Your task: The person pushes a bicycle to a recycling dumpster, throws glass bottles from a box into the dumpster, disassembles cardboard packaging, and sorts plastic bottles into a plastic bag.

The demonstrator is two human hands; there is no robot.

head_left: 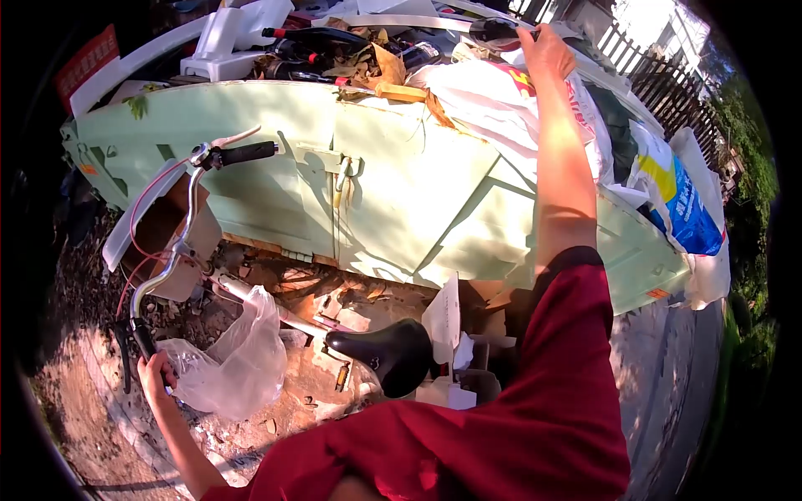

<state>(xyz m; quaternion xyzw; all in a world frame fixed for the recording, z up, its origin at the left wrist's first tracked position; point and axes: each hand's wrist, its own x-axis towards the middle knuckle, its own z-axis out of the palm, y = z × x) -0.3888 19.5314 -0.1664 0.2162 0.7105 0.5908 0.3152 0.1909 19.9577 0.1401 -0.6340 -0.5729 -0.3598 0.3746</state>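
My left hand [156,375] is closed around the near handlebar grip [144,338] of a bicycle. A clear plastic bag [238,367] hangs beside that hand. Stretched out over a pale green dumpster [401,184], my right hand [549,53] has its fingers closed on one end of a dark bottle [494,30]. Just below the right hand lies a white plastic bag [480,92]. More dark bottles [322,37] rest among dry leaves to the left. The black bicycle seat [388,355] is in front of my body.
White foam boxes [219,46] and a blue and yellow sack [689,204] sit on the heaped dumpster. Its latch [341,167] sticks out at the front. A bicycle basket holds a cardboard box [180,242]; more cardboard [443,321] is behind the seat. Debris litters the ground.
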